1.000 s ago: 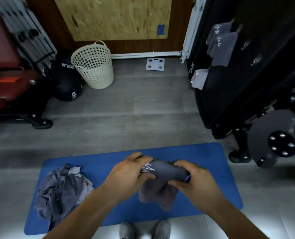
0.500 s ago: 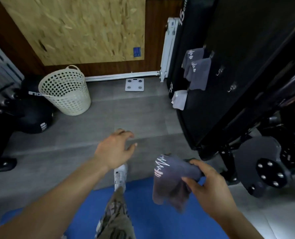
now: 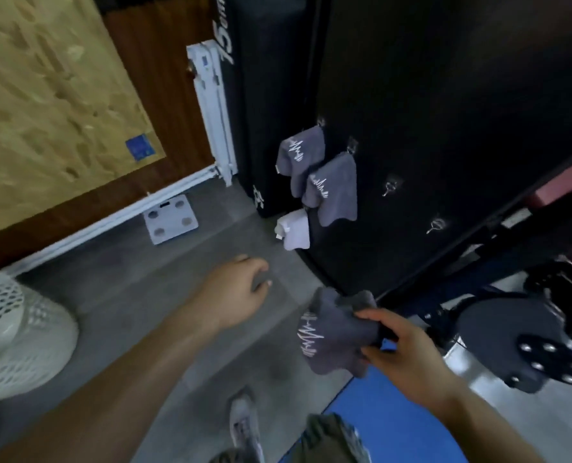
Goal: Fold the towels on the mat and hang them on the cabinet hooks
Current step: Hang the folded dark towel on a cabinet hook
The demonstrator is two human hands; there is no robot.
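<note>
Head view: below the cabinet (image 3: 411,95), a soft, likely light towel (image 3: 331,332) is being pinched at its bunched fold by the right grip (image 3: 411,359).

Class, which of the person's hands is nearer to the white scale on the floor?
Left. The left hand hangs right of the scale; the right hand, gripping a grey towel, is much farther right.

Folded grey towel (image 3: 334,332) bunched, held near cabinet (image 3: 445,128).

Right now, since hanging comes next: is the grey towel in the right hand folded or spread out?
Folded. The grey towel is a compact layered bundle gripped by the right hand, not spread flat.
</note>
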